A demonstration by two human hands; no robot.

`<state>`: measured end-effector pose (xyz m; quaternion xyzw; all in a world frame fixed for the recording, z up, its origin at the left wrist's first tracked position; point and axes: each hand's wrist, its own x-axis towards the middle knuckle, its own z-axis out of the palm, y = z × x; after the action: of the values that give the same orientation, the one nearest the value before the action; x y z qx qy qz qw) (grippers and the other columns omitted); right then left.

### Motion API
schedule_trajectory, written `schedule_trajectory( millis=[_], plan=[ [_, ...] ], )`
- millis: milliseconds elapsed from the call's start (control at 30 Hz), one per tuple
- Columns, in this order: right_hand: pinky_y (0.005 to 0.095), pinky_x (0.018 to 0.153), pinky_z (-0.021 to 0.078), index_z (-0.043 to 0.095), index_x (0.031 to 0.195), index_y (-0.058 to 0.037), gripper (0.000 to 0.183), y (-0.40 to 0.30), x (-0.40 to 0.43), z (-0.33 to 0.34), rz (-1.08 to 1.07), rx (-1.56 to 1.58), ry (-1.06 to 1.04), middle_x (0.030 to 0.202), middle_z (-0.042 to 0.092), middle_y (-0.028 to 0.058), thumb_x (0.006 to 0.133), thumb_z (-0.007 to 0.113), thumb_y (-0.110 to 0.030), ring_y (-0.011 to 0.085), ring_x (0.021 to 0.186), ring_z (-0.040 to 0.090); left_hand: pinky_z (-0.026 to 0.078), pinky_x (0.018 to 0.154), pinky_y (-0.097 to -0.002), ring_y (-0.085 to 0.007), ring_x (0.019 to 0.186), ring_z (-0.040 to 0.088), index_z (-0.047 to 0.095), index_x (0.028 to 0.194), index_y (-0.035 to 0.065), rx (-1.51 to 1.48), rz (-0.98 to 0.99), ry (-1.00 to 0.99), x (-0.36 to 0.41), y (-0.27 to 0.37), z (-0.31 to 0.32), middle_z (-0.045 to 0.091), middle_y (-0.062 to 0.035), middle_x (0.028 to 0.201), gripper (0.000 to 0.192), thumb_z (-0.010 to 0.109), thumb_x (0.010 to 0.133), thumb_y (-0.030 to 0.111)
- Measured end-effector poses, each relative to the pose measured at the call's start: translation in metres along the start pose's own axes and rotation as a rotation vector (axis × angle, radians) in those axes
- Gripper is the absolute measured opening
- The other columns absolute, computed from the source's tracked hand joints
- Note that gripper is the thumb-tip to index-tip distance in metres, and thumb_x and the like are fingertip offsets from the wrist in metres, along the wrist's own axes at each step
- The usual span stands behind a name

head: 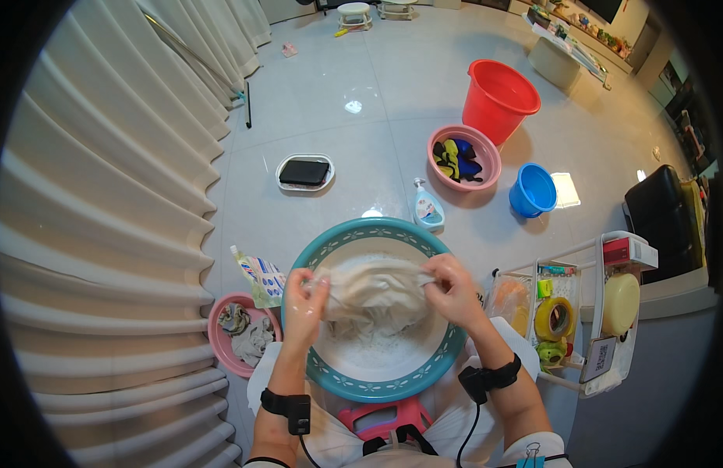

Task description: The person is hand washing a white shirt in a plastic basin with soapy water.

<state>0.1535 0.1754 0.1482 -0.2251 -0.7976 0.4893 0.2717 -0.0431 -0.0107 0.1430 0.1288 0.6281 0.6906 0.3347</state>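
Observation:
A wet, pale cloth garment [376, 292] is stretched between my two hands over a large teal-rimmed basin [373, 389]. My left hand [307, 304] pinches its left end, and my right hand [452, 289] grips the opposite end with curled fingers. The cloth's middle sags toward sudsy water [367, 362] in the basin. Which kind of garment it is, I cannot tell. Past the basin's far rim a pump bottle of liquid [428, 210] lies or stands on the floor.
At left, a pink basin [244, 368] holds crumpled cloths beside a detergent pouch [262, 278]. Farther off are a pink basin with yellow and blue clothes [483, 175], a red bucket [496, 111], a blue bucket [531, 193] and a tray [306, 188]. A white rolling cart [595, 304] stands right; a curtain [116, 263] hangs left.

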Motion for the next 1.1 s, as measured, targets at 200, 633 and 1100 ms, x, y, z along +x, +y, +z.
schedule_trajectory(
  millis=[200, 633, 1100],
  plan=[
    [0.0269, 0.062, 0.0460, 0.063, 0.105, -0.0030, 0.033, -0.032, -0.003, 0.024, -0.027, 0.095, -0.255, 0.094, 0.058, 0.0097, 0.073, 0.057, 0.001, 0.0184, 0.074, 0.056, 0.042, 0.059, -0.0221, -0.0057, 0.063, 0.049, 0.054, 0.111, 0.0016, 0.216, 0.028, -0.504, -0.023, -0.014, 0.045, 0.053, 0.0018, 0.066, 0.029, 0.063, 0.086, 0.014],
    [0.0393, 0.067, 0.0487, 0.062, 0.084, -0.0033, 0.016, -0.021, -0.007, 0.015, 0.077, -0.276, -0.227, 0.079, 0.061, 0.0148, 0.068, 0.059, -0.005, 0.0326, 0.076, 0.059, 0.037, 0.060, -0.0189, -0.0039, 0.065, 0.046, 0.062, 0.083, 0.0028, -0.014, -0.021, -0.264, -0.017, -0.004, 0.033, 0.055, 0.0030, 0.072, 0.016, 0.058, 0.091, 0.016],
    [0.0372, 0.064, 0.0484, 0.061, 0.086, -0.0021, 0.013, -0.016, -0.012, 0.025, 0.152, -0.104, -0.107, 0.076, 0.061, 0.0145, 0.075, 0.055, -0.005, 0.0307, 0.069, 0.061, 0.048, 0.067, -0.0233, -0.0077, 0.076, 0.058, 0.058, 0.090, 0.0046, -0.315, -0.049, 0.065, 0.001, -0.002, 0.010, 0.061, -0.0021, 0.085, 0.017, 0.051, 0.096, 0.018]
  ],
)
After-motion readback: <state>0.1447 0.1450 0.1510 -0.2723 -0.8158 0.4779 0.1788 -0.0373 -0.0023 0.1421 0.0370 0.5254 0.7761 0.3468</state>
